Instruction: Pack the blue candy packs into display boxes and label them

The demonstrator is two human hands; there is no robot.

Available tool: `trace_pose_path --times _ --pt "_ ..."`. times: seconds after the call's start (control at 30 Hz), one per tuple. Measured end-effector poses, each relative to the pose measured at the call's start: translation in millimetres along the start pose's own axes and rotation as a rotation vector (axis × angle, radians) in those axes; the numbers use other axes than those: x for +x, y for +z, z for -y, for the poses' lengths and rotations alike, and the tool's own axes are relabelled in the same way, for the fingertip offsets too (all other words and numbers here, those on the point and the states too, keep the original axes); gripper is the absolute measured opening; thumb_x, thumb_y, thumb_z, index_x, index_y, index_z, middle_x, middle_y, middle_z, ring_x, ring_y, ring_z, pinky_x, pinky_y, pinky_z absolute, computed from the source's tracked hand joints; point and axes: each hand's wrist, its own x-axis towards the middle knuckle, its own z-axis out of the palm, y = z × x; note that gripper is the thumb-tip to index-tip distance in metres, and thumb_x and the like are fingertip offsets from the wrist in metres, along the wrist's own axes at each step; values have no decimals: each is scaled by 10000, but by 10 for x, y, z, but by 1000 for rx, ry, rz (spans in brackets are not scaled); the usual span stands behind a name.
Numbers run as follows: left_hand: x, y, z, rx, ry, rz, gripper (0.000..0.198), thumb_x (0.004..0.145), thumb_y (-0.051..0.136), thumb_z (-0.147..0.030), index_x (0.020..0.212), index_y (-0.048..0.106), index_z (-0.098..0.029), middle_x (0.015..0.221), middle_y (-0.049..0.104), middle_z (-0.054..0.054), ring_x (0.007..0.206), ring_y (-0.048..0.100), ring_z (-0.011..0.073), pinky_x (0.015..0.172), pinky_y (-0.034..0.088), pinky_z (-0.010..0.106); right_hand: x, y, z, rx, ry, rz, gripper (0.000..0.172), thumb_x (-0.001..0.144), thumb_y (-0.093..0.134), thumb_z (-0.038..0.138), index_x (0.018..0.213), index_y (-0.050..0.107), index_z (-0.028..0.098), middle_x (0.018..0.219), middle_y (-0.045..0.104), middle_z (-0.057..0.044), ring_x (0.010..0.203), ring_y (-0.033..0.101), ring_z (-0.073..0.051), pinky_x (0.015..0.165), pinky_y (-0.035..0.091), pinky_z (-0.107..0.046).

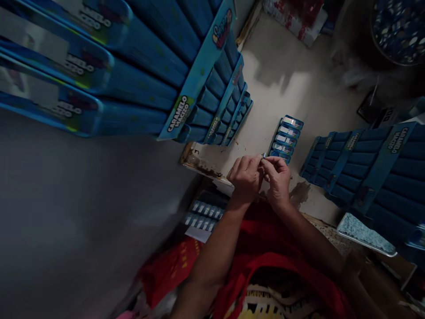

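My left hand (245, 176) and my right hand (278, 178) meet over the near edge of the table, fingers closed and fingertips together. Between them they pinch a small shiny piece (263, 156), pale and bluish; most of it is hidden by the fingers, so its kind is unclear. Just beyond my right hand, a blue tray of small packs (286, 137) with whitish windows lies on the table, its near end partly behind that hand.
Tall stacks of blue "Caramelo Macizo" boxes (142, 75) rise at the left, with more boxes (372, 159) at the right. A tray of pale blue granules (367, 234) sits at lower right. A large round container (401, 31) stands far right. Packs (204, 215) lie below the table edge.
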Motion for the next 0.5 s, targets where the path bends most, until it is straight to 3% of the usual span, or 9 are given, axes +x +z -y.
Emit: trace_pose_path --times 0.27,0.5 --pt "-26 28 -25 21 7 -2 252 1057 562 -346 1041 787 -236 923 762 93 856 647 244 793 433 351 12 -36 -34 -7 25 -22 287 716 810 433 777 633 215 676 597 49 604 457 -98 570 401 -239" --pt "-42 52 -31 -3 -1 23 244 1042 555 -321 1058 783 -235 972 767 101 887 648 250 819 442 358 19 -57 -24 -11 44 -28 281 692 805 421 794 634 222 709 634 35 637 512 -113 579 408 -243"
